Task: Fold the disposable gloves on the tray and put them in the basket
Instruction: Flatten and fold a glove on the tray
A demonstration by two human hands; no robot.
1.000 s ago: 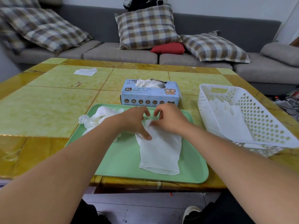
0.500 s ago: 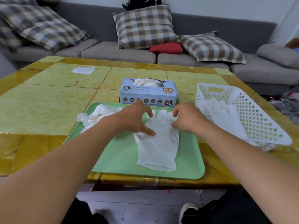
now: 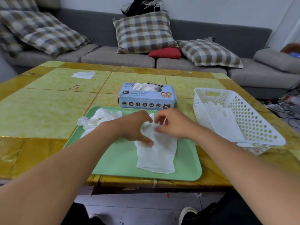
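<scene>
I see a yellow-green tiled surface carrying a pale green plastic tray beside a white perforated plastic basket. On the tray, my left hand and right hand pinch a thin white disposable glove's finger end.

Thin crinkled film glove on smooth matt plastic tray; perforated plastic basket, glossy table
</scene>
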